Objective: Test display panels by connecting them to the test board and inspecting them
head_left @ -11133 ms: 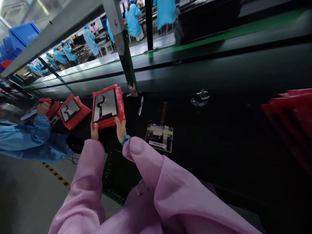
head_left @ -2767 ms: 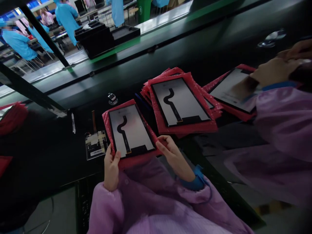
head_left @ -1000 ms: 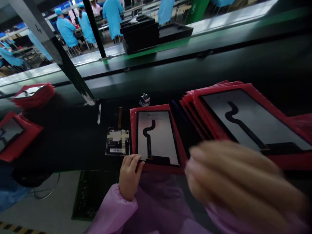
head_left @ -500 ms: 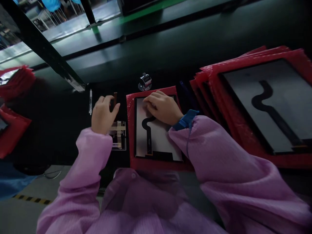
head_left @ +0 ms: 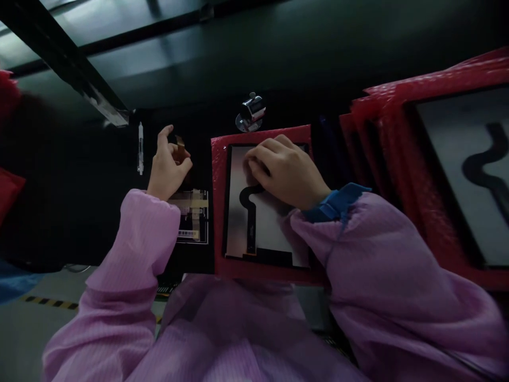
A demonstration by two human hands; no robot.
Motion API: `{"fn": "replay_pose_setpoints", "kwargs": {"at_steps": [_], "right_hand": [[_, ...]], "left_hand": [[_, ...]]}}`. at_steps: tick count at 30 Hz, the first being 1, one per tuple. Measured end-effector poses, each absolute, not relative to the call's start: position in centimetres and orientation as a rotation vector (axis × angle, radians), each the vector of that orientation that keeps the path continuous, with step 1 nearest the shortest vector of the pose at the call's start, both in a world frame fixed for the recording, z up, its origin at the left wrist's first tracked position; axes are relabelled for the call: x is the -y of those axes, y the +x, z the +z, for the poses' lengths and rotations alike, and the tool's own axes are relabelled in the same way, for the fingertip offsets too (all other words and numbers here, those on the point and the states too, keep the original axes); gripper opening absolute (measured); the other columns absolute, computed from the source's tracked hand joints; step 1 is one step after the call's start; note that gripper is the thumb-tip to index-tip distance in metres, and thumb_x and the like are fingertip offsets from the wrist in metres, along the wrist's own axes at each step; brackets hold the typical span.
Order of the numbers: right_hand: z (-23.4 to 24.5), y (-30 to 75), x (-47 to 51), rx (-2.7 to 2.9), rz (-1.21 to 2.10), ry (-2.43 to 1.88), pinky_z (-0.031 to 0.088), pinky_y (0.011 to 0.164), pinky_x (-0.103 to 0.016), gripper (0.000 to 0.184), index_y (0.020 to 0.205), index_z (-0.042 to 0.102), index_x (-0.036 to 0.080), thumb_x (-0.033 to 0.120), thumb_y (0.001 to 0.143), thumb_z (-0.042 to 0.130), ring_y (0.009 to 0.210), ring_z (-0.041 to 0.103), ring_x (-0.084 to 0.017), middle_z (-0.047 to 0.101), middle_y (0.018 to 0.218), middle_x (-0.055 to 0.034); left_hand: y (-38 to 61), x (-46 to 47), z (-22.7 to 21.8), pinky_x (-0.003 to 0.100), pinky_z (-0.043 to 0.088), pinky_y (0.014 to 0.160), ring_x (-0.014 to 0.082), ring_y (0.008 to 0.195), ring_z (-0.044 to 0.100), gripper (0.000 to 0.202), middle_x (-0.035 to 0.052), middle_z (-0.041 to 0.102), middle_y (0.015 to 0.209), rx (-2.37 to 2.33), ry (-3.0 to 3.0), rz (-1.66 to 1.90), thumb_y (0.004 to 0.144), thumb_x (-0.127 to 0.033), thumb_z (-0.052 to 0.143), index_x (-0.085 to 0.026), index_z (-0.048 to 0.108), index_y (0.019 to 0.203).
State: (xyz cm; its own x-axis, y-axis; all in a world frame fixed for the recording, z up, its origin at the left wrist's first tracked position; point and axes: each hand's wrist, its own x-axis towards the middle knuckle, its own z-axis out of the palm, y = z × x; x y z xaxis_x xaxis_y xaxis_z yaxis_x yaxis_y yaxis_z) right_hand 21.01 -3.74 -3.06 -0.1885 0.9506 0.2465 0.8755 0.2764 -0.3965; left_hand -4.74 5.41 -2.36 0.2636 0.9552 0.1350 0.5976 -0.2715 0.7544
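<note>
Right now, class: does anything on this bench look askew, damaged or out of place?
Nothing looks spilled or broken. The stack of red-wrapped panels on the right is fanned, edges unaligned. The brown ribbon above the small board is lifted, pinched in the left hand; the right hand rests on the front panel.

Just one view here, worn on the head. It looks forward and steeply down, close over the left hand (head_left: pixel 169 167) and right hand (head_left: pixel 286 170). Pink sleeves (head_left: pixel 131 254) fill the bottom, and the dark bench (head_left: pixel 71 207) runs on beyond both hands.
</note>
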Motion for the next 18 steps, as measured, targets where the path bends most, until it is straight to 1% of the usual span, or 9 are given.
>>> {"fn": "replay_pose_setpoints", "kwargs": {"at_steps": [2, 4, 7, 9, 10, 12, 14, 16, 18], "right_hand": [[-2.5, 20.7, 4.5, 2.148, 0.217, -1.714, 0.052, 0.097, -0.05, 0.032, 0.113, 0.068, 0.013, 0.03, 0.102, 0.043, 0.109, 0.058, -0.031, 0.066, 0.113, -0.0157], [-2.2, 20.3, 5.4, 2.19, 0.203, -1.79, 0.052, 0.1, -0.054, 0.038, 0.123, 0.064, 0.012, 0.038, 0.101, 0.049, 0.117, 0.056, -0.035, 0.062, 0.125, -0.0187], [-1.9, 20.1, 6.6, 2.272, 0.248, -1.83, 0.049, 0.107, -0.059, 0.062, 0.143, 0.052, 0.011, 0.054, 0.098, 0.056, 0.13, 0.051, -0.04, 0.052, 0.143, -0.0227], [-1.8, 20.2, 7.2, 2.328, 0.293, -1.816, 0.046, 0.112, -0.06, 0.078, 0.154, 0.041, 0.011, 0.06, 0.096, 0.059, 0.137, 0.046, -0.042, 0.045, 0.152, -0.025], [-1.7, 20.2, 7.4, 2.353, 0.307, -1.809, 0.044, 0.113, -0.061, 0.084, 0.157, 0.037, 0.01, 0.061, 0.095, 0.06, 0.139, 0.045, -0.043, 0.043, 0.153, -0.0261], [-1.6, 20.4, 7.7, 2.395, 0.306, -1.795, 0.044, 0.114, -0.062, 0.086, 0.16, 0.034, 0.01, 0.06, 0.096, 0.06, 0.137, 0.047, -0.043, 0.043, 0.153, -0.0272], [-1.5, 20.4, 7.9, 2.423, 0.28, -1.772, 0.045, 0.114, -0.062, 0.081, 0.159, 0.036, 0.01, 0.057, 0.097, 0.06, 0.132, 0.05, -0.041, 0.046, 0.15, -0.0268], [-1.3, 20.4, 8.1, 2.444, 0.26, -1.747, 0.047, 0.112, -0.06, 0.077, 0.158, 0.038, 0.01, 0.054, 0.098, 0.06, 0.129, 0.052, -0.04, 0.049, 0.146, -0.026], [-1.1, 20.2, 8.3, 2.457, 0.251, -1.741, 0.048, 0.111, -0.059, 0.075, 0.157, 0.04, 0.01, 0.052, 0.098, 0.059, 0.126, 0.053, -0.038, 0.051, 0.143, -0.0251]], "left_hand": [[-4.6, -5.6, -2.5, 0.035, 0.061, 0.089, 0.0185, 0.088, 0.072, 0.07, 0.0027, 0.074, 0.099, -1.272, 1.847, 0.93, 0.085, -0.015, 0.075, -0.028, 0.044, 0.147], [-4.3, -5.5, -2.2, 0.034, 0.061, 0.088, 0.0178, 0.088, 0.073, 0.061, 0.0028, 0.074, 0.097, -1.219, 1.751, 1.01, 0.088, -0.021, 0.076, -0.027, 0.05, 0.142], [-3.6, -5.0, -1.1, 0.031, 0.061, 0.084, 0.0161, 0.082, 0.074, 0.033, 0.0012, 0.074, 0.087, -1.183, 1.676, 1.081, 0.095, -0.03, 0.074, -0.024, 0.063, 0.126], [-3.2, -4.7, -0.5, 0.027, 0.061, 0.081, 0.0141, 0.078, 0.073, 0.017, 0.0008, 0.074, 0.082, -1.174, 1.666, 1.097, 0.098, -0.033, 0.071, -0.021, 0.07, 0.11], [-3.0, -4.6, -0.3, 0.026, 0.06, 0.079, 0.0132, 0.077, 0.073, 0.014, 0.0009, 0.074, 0.081, -1.175, 1.663, 1.098, 0.099, -0.034, 0.071, -0.021, 0.071, 0.102], [-2.7, -4.3, 0.0, 0.023, 0.059, 0.077, 0.0118, 0.076, 0.073, 0.019, 0.0014, 0.074, 0.08, -1.181, 1.653, 1.104, 0.1, -0.036, 0.069, -0.019, 0.071, 0.09], [-2.5, -4.1, 0.1, 0.021, 0.059, 0.074, 0.0109, 0.076, 0.072, 0.027, 0.0019, 0.075, 0.08, -1.18, 1.646, 1.111, 0.101, -0.038, 0.066, -0.019, 0.07, 0.082], [-2.3, -3.9, 0.1, 0.021, 0.058, 0.074, 0.0106, 0.075, 0.072, 0.03, 0.0019, 0.075, 0.081, -1.167, 1.641, 1.111, 0.101, -0.039, 0.066, -0.019, 0.069, 0.08], [-2.3, -3.8, 0.1, 0.022, 0.059, 0.075, 0.0109, 0.075, 0.073, 0.023, 0.0012, 0.075, 0.081, -1.144, 1.632, 1.108, 0.1, -0.037, 0.069, -0.019, 0.071, 0.085]]}}
